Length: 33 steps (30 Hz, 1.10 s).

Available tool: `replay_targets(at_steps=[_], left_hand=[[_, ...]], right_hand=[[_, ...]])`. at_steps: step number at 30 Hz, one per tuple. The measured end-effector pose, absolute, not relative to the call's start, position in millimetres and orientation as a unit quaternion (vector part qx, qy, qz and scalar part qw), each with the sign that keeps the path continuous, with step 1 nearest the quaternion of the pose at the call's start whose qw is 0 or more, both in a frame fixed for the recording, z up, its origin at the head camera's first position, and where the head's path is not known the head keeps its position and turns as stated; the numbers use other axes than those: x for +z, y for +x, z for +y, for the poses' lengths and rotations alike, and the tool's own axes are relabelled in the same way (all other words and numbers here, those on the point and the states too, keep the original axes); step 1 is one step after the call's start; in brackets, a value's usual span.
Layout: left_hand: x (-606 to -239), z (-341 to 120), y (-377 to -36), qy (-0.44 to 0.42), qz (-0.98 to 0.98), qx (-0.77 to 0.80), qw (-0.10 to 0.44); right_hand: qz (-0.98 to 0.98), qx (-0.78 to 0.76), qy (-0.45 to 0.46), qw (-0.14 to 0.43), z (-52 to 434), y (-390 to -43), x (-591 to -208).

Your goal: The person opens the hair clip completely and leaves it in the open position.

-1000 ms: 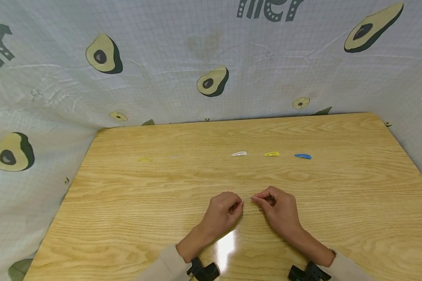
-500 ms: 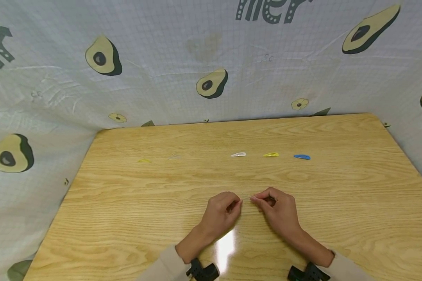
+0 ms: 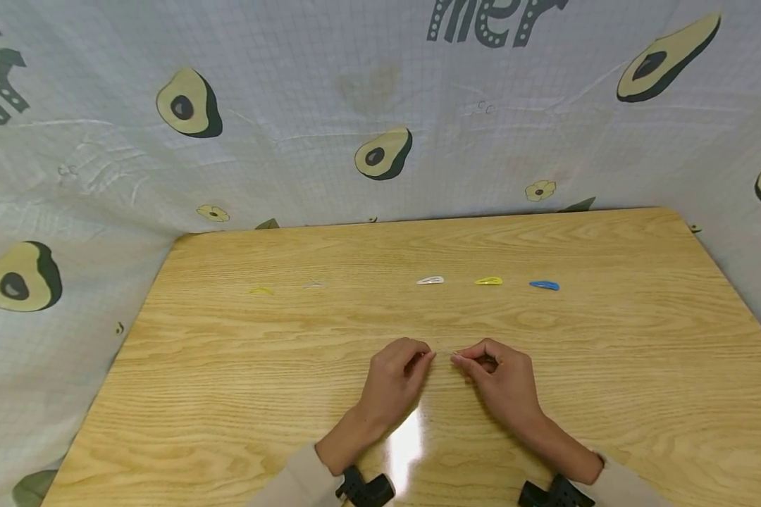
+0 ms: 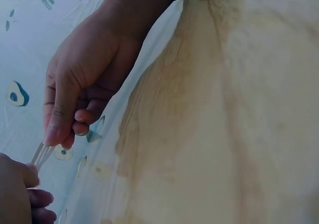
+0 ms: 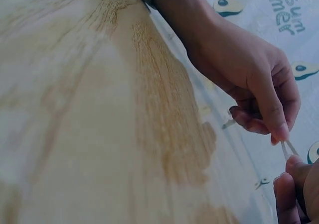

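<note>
A thin pale rubber band (image 4: 42, 155) spans the small gap between my two hands, just above the table. Its strands show side by side in the left wrist view and as a narrow V in the right wrist view; in the head view it is barely visible. My left hand (image 3: 393, 380) pinches one end between thumb and index finger. The other end is in the pinch of my right hand (image 3: 507, 384). Fingertips cover both ends of the band. The fingertips of the two hands face each other, a little apart.
Across the wooden table (image 3: 228, 394), a white hair clip (image 3: 430, 280), a yellow hair clip (image 3: 489, 281) and a blue hair clip (image 3: 544, 285) lie in a row. Farther left lie a thin yellow band (image 3: 261, 291) and a thin pale band (image 3: 313, 284). Avocado-print sheeting (image 3: 292, 91) borders the table.
My left hand has shifted slightly left and away from me, widening the gap a little. The right hand stays almost still. Both keep their pinch on the rubber band.
</note>
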<state>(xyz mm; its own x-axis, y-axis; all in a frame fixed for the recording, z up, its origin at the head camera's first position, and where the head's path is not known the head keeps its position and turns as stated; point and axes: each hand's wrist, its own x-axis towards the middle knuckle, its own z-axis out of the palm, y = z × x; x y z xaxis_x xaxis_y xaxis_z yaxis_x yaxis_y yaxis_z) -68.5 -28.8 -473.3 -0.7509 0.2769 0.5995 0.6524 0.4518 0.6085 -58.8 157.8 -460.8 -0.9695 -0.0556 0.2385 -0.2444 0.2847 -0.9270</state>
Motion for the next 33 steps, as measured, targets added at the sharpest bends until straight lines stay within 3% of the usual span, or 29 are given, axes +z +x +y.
replay_targets(at_steps=[10,18,24,33], left_hand=[[-471,-37,-76,-0.215,-0.783,-0.564,0.147],[-465,-45,-82,-0.088,-0.74,-0.662,0.081],[-452,-50,-87,-0.008,-0.721,-0.688,0.074],[-437,-65,-100,0.036,-0.704,-0.699,0.12]], right_hand=[[-0.793,0.598,0.096,0.062,152,-68,-462],[-0.786,0.606,0.106,0.053,138,-82,-457],[-0.776,0.616,0.12,0.066,122,-94,-454],[-0.759,0.638,0.105,0.077,90,-115,-447]])
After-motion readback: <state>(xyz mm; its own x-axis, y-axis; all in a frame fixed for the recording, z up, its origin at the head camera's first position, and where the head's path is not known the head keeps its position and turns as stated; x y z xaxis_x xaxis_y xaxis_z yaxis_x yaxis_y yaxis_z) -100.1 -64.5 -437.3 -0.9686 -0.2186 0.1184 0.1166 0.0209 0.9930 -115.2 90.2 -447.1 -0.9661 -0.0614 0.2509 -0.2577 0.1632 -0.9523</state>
